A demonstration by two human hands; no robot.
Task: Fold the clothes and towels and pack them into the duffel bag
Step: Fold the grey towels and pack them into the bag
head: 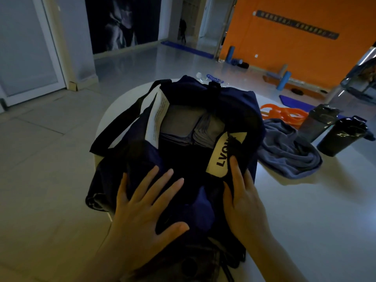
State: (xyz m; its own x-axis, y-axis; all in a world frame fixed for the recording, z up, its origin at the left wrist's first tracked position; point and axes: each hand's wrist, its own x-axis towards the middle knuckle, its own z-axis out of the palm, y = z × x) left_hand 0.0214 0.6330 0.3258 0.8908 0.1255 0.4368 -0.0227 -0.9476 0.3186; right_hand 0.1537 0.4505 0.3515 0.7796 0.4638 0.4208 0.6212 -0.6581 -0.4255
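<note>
On a white surface [305,200] in a dim gym, left hand [142,204] spread flat, right hand [242,192] fingers straight, both pressing dark clothing into the duffel bag [234,102]. Press evenly, keeping folded grey towels [179,121] beyond the fingertips undisturbed.

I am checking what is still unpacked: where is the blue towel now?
In the head view, the blue towel lies crumpled on the white table, right of the duffel bag.

Dark navy fabric duffel bag [240,102]: lying open on the white worktop [305,200]. Folded grey cloths [181,122]: sitting stacked inside it. Crumpled blue-grey towel [289,151]: lying unfolded just beside the bag's right side.
</note>
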